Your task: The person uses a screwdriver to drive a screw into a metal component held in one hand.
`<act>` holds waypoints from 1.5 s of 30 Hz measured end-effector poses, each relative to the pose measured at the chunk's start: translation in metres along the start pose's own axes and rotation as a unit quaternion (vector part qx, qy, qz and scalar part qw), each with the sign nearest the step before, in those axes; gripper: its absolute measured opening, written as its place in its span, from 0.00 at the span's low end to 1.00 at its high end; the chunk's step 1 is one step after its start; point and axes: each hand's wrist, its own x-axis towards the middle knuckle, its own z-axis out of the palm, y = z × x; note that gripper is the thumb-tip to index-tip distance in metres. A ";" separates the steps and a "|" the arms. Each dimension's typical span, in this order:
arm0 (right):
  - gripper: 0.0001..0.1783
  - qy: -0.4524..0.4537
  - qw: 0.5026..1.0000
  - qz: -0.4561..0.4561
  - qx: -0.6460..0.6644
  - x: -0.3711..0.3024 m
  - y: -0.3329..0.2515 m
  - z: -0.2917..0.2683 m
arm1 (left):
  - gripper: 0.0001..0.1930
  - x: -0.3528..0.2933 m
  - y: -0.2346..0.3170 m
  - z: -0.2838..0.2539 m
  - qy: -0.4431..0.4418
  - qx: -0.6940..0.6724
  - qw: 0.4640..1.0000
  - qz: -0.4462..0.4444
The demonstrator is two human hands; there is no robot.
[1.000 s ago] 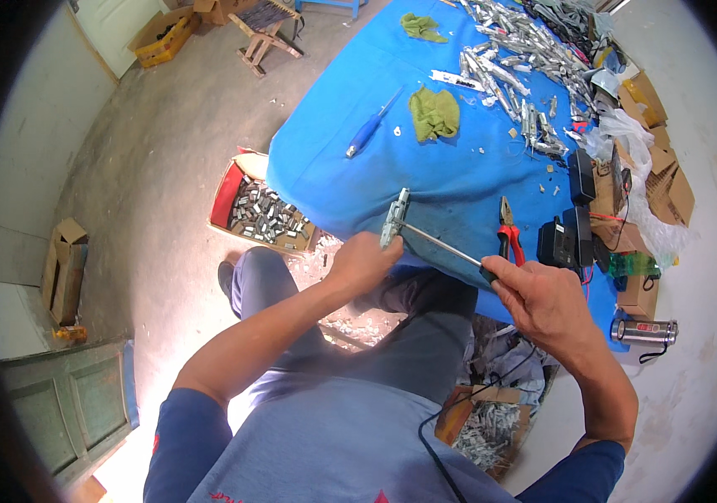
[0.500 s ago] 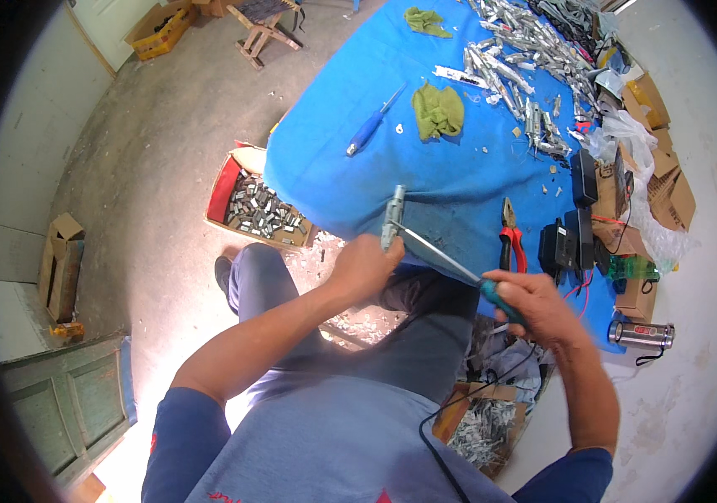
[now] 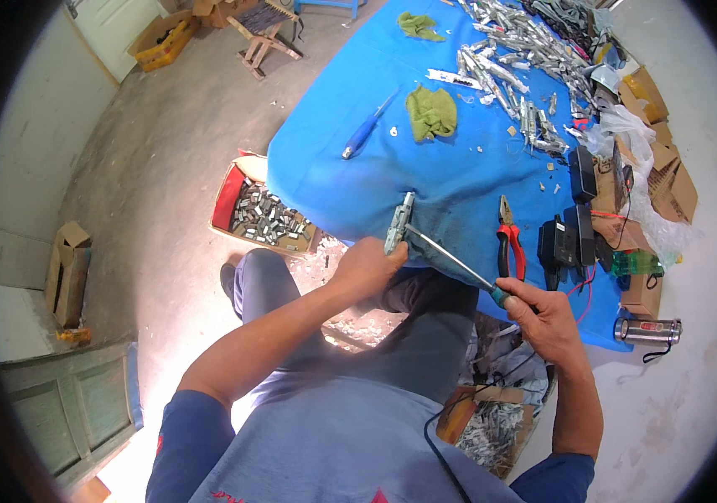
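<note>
At the near edge of the blue cloth, my left hand [image 3: 371,265] grips the lower end of a narrow silvery-grey metal part [image 3: 400,221]. Its kind is not clear; it looks like the long pieces heaped on the table. My right hand [image 3: 547,318] is closed round the dark green handle of a screwdriver [image 3: 455,261]. The shaft slants up to the left, and its tip meets the side of the metal part. Pliers [image 3: 510,241] with red and black handles lie just beyond my right hand. A second screwdriver [image 3: 367,127], blue-handled, lies farther off.
A heap of metal pieces [image 3: 526,67] covers the table's far right. Green rags [image 3: 431,113] lie mid-table. Black adapters [image 3: 557,245], a plastic bag [image 3: 633,138] and a metal flask [image 3: 647,330] line the right side. On the floor, left, a box [image 3: 222,201] holds small metal blocks.
Both hands and the metal part have shifted slightly. My right hand has turned and moved a little lower, with the screwdriver still against the part. The head view has shifted slightly.
</note>
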 end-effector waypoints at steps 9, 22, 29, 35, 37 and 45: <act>0.16 0.032 0.988 -0.103 -0.112 0.005 -0.012 0.007 | 0.33 0.001 -0.002 -0.001 0.007 -0.007 1.000 0.010; 0.14 0.000 0.934 -0.172 -0.313 0.017 -0.052 -0.014 | 0.32 0.000 -0.003 0.002 -0.006 0.002 1.000 0.016; 0.14 -0.031 0.982 -0.081 -0.170 0.025 -0.032 -0.011 | 0.34 0.004 -0.008 0.010 0.018 -0.034 0.999 0.012; 0.16 0.026 0.938 -0.189 -0.290 0.021 -0.029 -0.008 | 0.35 0.005 -0.010 0.010 0.021 -0.005 1.000 0.018; 0.16 0.011 0.958 -0.159 -0.239 0.022 -0.026 -0.008 | 0.35 0.005 -0.008 0.009 0.020 0.000 1.000 0.016; 0.14 0.018 0.953 -0.152 -0.262 0.018 -0.032 -0.001 | 0.35 0.000 -0.003 0.005 0.022 0.019 0.999 0.030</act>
